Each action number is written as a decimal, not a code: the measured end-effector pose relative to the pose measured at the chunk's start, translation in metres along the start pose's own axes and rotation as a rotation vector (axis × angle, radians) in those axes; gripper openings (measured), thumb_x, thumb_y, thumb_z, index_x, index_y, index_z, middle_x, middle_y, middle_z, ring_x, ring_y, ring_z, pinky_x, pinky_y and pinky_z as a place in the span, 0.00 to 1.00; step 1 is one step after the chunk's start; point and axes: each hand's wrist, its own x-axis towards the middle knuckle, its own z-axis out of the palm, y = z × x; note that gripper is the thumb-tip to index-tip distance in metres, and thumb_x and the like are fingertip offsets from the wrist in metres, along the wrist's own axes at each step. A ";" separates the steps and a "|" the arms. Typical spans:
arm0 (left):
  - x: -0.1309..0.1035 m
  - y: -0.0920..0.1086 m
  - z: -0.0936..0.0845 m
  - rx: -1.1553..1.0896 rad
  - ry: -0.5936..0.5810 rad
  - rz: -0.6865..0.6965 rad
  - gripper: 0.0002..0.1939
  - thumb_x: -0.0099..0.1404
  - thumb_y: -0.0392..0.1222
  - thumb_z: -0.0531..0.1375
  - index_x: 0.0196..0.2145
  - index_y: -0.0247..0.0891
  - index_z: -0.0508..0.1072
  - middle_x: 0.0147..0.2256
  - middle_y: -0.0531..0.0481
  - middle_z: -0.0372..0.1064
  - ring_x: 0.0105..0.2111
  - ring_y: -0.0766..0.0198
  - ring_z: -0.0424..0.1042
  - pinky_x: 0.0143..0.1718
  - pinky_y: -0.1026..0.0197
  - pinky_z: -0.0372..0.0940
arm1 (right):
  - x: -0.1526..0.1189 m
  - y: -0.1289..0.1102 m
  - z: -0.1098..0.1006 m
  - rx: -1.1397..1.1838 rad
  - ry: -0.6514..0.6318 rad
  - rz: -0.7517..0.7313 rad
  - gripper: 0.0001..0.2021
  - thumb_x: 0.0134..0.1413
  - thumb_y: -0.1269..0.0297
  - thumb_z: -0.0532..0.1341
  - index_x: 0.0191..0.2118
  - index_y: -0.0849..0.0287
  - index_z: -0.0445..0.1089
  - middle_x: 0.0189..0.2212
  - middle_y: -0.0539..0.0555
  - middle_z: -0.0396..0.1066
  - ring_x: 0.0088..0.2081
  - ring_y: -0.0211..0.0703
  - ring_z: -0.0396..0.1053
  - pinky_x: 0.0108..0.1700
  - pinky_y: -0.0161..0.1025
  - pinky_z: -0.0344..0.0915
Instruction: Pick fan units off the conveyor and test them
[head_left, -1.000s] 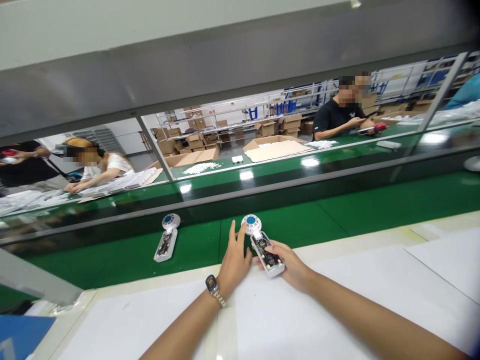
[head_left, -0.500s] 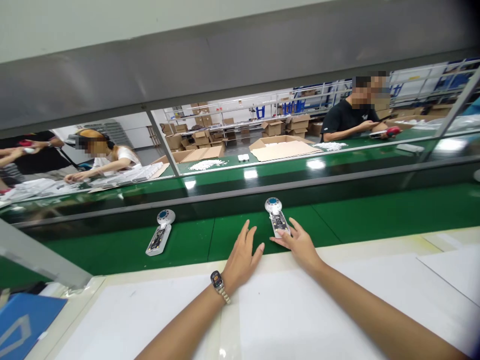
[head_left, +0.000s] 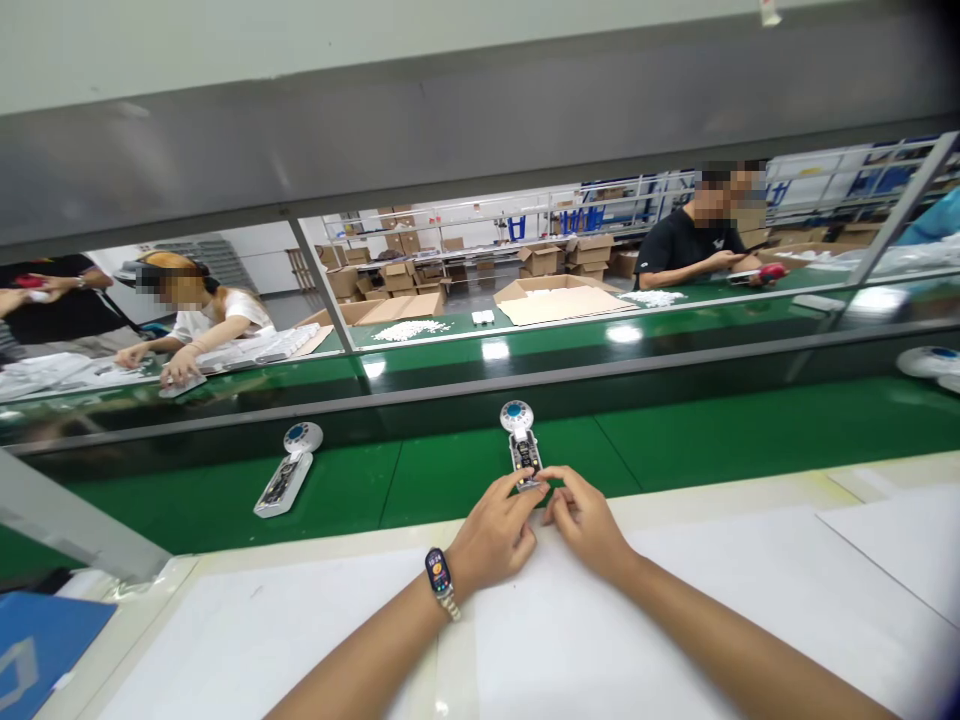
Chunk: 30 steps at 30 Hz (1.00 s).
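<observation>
I am working both hands at the near end of a small white handheld fan (head_left: pixel 522 448) lying on the green conveyor belt (head_left: pixel 675 440), just past the front edge of the desk (head_left: pixel 675 600). My left hand (head_left: pixel 495 535) is pinching the bottom of the handle with thumb and forefinger, and my right hand (head_left: pixel 583 520) is closing its fingertips on the same end from the other side, so both grips are lightly shut on the fan. Its open back is facing up, with the circuit board showing. To do this well, I judge I should be keeping the pinch low on the plastic shell and off the board, and keeping pressure even from both sides so the body is not twisting.

The fan's long axis is running straight away from my grip, the round blue-centred head pointing far and the handle end pointing at me. A second fan (head_left: pixel 287 470) is lying well to the left of my grip, slanted.
</observation>
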 end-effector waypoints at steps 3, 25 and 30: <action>0.001 0.000 0.001 0.001 -0.004 0.013 0.27 0.55 0.26 0.49 0.53 0.34 0.57 0.47 0.41 0.64 0.57 0.55 0.50 0.55 0.48 0.55 | -0.004 -0.003 0.002 -0.133 -0.073 -0.118 0.15 0.52 0.73 0.49 0.45 0.54 0.61 0.40 0.56 0.67 0.34 0.44 0.68 0.37 0.42 0.64; 0.004 0.000 0.001 -0.023 -0.099 0.022 0.22 0.53 0.24 0.47 0.47 0.32 0.61 0.43 0.42 0.63 0.50 0.56 0.58 0.51 0.49 0.60 | 0.000 0.009 0.005 -0.371 -0.136 -0.228 0.20 0.53 0.75 0.47 0.51 0.59 0.62 0.45 0.57 0.70 0.45 0.46 0.68 0.46 0.43 0.66; 0.004 0.002 0.001 -0.030 -0.124 -0.007 0.19 0.53 0.23 0.47 0.43 0.31 0.62 0.40 0.42 0.62 0.45 0.57 0.59 0.48 0.52 0.61 | 0.000 0.004 0.002 -0.302 -0.144 -0.206 0.20 0.53 0.74 0.48 0.50 0.56 0.65 0.43 0.54 0.72 0.41 0.44 0.70 0.43 0.40 0.66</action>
